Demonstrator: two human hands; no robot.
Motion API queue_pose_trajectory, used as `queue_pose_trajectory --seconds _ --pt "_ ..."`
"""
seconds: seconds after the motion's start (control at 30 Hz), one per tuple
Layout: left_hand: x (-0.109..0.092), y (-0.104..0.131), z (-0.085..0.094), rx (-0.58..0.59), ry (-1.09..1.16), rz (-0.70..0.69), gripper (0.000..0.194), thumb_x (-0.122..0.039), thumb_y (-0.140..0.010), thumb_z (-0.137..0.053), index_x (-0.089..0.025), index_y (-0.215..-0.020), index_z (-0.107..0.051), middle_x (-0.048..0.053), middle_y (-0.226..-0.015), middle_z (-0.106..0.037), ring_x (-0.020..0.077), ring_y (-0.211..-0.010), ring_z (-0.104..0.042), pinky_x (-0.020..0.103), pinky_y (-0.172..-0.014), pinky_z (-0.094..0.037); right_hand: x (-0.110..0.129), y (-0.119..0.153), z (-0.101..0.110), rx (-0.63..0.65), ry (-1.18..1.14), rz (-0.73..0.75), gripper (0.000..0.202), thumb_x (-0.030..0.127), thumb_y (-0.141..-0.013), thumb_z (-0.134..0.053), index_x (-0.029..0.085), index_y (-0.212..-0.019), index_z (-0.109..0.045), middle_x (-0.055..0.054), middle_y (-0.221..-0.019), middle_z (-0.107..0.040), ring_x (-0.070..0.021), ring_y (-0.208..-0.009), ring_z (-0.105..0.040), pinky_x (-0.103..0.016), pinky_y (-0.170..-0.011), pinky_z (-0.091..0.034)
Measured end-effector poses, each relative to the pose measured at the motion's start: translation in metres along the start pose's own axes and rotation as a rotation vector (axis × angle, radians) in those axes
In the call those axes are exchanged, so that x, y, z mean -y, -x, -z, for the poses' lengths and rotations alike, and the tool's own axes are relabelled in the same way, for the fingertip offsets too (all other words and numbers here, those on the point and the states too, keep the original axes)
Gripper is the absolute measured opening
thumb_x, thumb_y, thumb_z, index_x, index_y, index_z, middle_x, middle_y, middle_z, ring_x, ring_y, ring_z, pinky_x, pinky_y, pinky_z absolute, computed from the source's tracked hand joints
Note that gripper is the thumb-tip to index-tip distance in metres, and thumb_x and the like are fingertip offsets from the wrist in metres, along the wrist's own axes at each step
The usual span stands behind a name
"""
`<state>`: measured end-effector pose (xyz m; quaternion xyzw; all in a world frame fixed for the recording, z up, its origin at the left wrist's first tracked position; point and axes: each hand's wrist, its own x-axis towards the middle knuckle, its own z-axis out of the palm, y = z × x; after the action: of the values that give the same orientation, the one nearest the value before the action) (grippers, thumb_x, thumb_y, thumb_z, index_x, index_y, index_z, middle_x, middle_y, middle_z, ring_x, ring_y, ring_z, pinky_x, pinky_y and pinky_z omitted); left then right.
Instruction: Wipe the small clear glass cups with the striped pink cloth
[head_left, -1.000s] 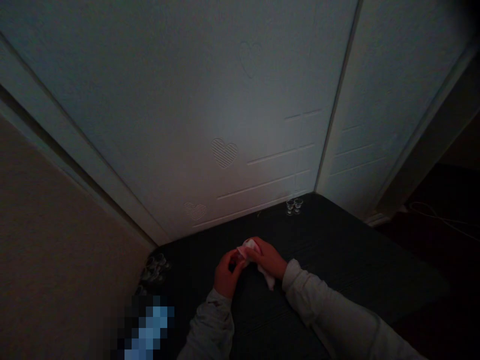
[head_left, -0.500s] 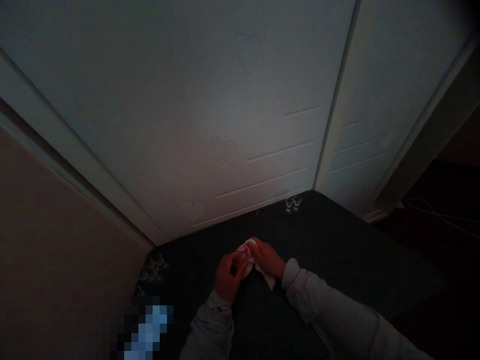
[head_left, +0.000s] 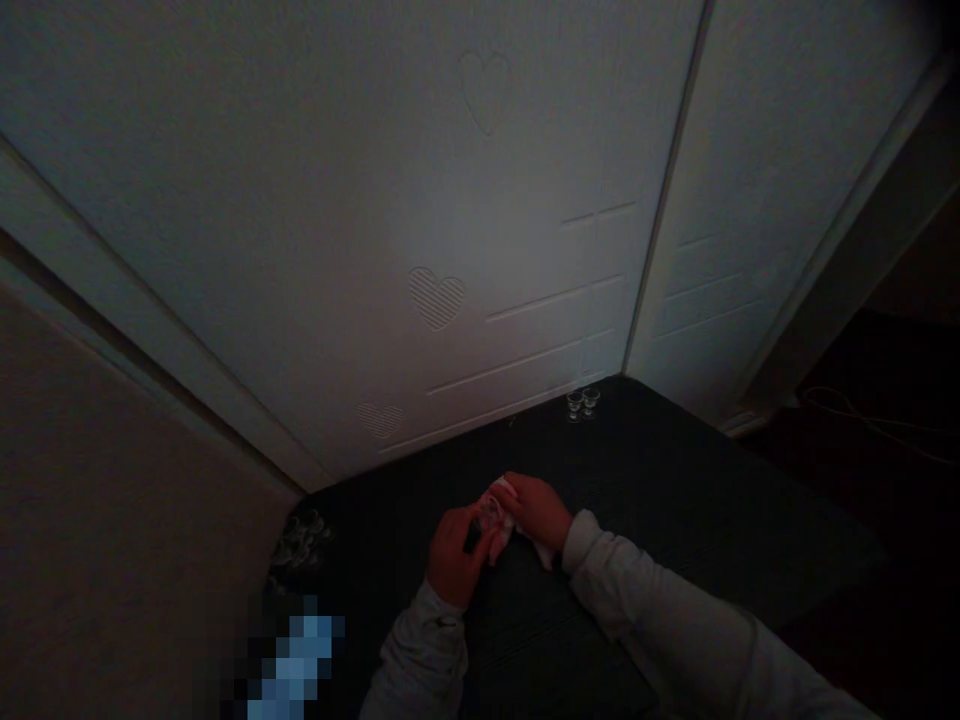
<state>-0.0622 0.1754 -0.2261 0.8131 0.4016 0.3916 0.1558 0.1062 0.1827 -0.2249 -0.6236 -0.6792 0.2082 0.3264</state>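
Over the dark table, my left hand [head_left: 452, 560] pinches a small clear glass [head_left: 491, 513] between thumb and fingers. My right hand [head_left: 537, 507] is closed on a pale pinkish cloth [head_left: 504, 540], which wraps round the far and right sides of the glass. A loose end of the cloth hangs below my right wrist. The lower part of the glass is hidden by the cloth and fingers.
Two small stemmed glasses [head_left: 583, 403] stand at the table's [head_left: 660, 480] back edge by the white panel [head_left: 540, 240]. Several more glasses [head_left: 301, 535] are grouped at the left corner. A blurred blue patch [head_left: 300, 665] lies lower left.
The cloth has shifted around the glass, and its loose end sits slightly higher. Both hands keep their hold nearly in place. The view has moved slightly.
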Motion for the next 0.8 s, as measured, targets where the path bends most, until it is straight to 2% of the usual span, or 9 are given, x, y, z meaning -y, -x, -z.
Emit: queue_pose_trajectory --seconds 0.2,0.37,0.53,0.67,0.73,0.8 --pt "-0.004 -0.004 -0.001 -0.040 0.307 0.377 0.028 -0.031 -0.068 -0.060 -0.017 -0.091 -0.054 0.001 -0.071 -0.062 0.0144 -0.066 -0.059 0.027 -0.065 -0.047 0.002 0.002 -0.002 0.002 -0.172 0.040 0.028 0.035 -0.085 -0.037 0.018 -0.079 -0.058 -0.002 -0.074 -0.058 -0.0122 -0.068 -0.052 -0.022 -0.062 -0.035" --pt "0.005 -0.013 0.003 -0.109 0.577 0.613 0.027 -0.034 -0.065 -0.061 -0.014 -0.082 -0.054 0.002 -0.067 -0.063 0.0148 -0.064 -0.060 0.026 -0.061 -0.046 0.008 0.003 -0.001 -0.002 -0.269 0.041 0.026 0.032 -0.086 -0.036 0.018 -0.082 -0.058 -0.002 -0.076 -0.059 -0.0129 -0.070 -0.053 -0.023 -0.064 -0.037" --pt "0.020 -0.014 0.006 -0.136 0.669 0.681 0.027 -0.041 -0.069 -0.055 -0.015 -0.079 -0.056 0.001 -0.064 -0.061 0.0133 -0.059 -0.057 0.026 -0.058 -0.044 0.011 0.005 -0.001 0.050 -0.316 0.081 0.023 0.032 -0.083 -0.043 0.018 -0.093 -0.057 -0.004 -0.085 -0.060 -0.0150 -0.076 -0.054 -0.026 -0.070 -0.039" --pt "0.028 -0.013 0.003 -0.097 0.708 0.672 0.030 -0.045 -0.070 -0.053 -0.016 -0.076 -0.057 0.001 -0.061 -0.059 0.0140 -0.058 -0.056 0.026 -0.055 -0.043 0.013 0.006 0.002 0.051 -0.338 0.127 0.031 0.034 -0.080 -0.048 0.017 -0.105 -0.052 -0.006 -0.098 -0.058 -0.0166 -0.087 -0.053 -0.029 -0.077 -0.040" --pt "0.029 -0.012 0.002 -0.068 0.742 0.659 0.029 -0.044 -0.070 -0.052 -0.016 -0.075 -0.057 0.001 -0.060 -0.058 0.0142 -0.057 -0.055 0.026 -0.054 -0.043 0.016 0.007 0.004 0.077 -0.347 0.199 0.029 0.034 -0.081 -0.047 0.017 -0.103 -0.053 -0.006 -0.098 -0.058 -0.0161 -0.088 -0.053 -0.029 -0.079 -0.040" --pt "0.029 -0.012 0.003 -0.034 0.757 0.641 0.028 -0.043 -0.070 -0.052 -0.016 -0.074 -0.057 0.001 -0.059 -0.058 0.0141 -0.056 -0.055 0.027 -0.054 -0.043 0.018 0.008 0.007 0.114 -0.340 0.272 0.024 0.034 -0.082 -0.044 0.017 -0.093 -0.057 -0.005 -0.090 -0.060 -0.0153 -0.085 -0.053 -0.028 -0.078 -0.040"
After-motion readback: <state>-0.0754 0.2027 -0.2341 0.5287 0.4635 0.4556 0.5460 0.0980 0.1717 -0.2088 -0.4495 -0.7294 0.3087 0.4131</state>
